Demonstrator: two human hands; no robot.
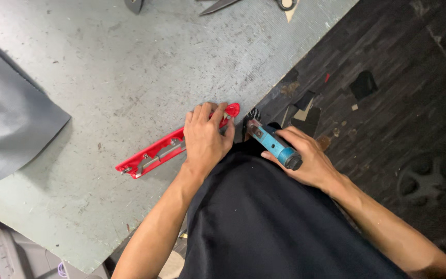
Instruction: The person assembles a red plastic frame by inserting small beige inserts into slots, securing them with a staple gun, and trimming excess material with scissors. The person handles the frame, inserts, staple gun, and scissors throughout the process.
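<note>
Here a pale grey-green worktable (130, 67), scuffed and speckled with small dark marks, fills the left and far part of the view, its near-right edge running on a slant from the far right down toward the near left. Beyond that edge, on the right, lies a dark floor (403, 103) strewn with small black offcuts and scraps. One sheet of grey material (11, 113) drapes over the table's left side. At the far edge, partly cut off by the frame, are the tips of what look like scissors (223, 5) and one other dark tool (134, 5); what that one is cannot be told. There is one long red part (156, 152) with a metal insert, lying flat on the table near its edge, its length running from near left to far right. There is one blue cylindrical hand tool (274, 147) with a dark end cap, held just off the table edge, its working tip pointing toward the far-right end of the red part. The left hand (205, 137) lies palm-down over the far-right end of the red part, fingers curled loosely over it and pressing it to the table. The right hand (305, 160) is closed around the blue tool's body, fingers wrapped under it and thumb on top. A black garment (264, 222) covers the near middle.
</note>
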